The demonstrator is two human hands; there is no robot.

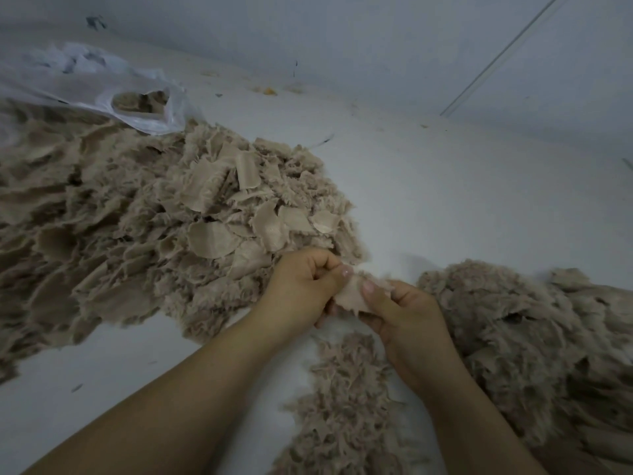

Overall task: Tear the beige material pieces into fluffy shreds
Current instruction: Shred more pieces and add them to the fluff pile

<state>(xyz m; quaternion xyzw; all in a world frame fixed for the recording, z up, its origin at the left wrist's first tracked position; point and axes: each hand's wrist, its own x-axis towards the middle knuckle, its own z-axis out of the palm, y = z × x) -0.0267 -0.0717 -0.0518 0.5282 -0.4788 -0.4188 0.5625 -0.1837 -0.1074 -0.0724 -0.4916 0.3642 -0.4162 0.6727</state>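
Note:
A small beige material piece (352,296) is held between both hands above the white floor. My left hand (305,286) pinches its left edge with thumb and curled fingers. My right hand (400,317) pinches its right side, thumb on top. A large heap of beige pieces with frayed edges (164,228) spreads to the left and behind the hands. Fluffy beige shreds (520,341) are piled to the right, and a smaller strip of shreds (342,406) lies under my right forearm.
A clear plastic bag (102,87) with beige pieces inside lies at the back left on the heap. The white floor (445,200) meets a pale wall (342,46) at the back, with small scraps along the corner.

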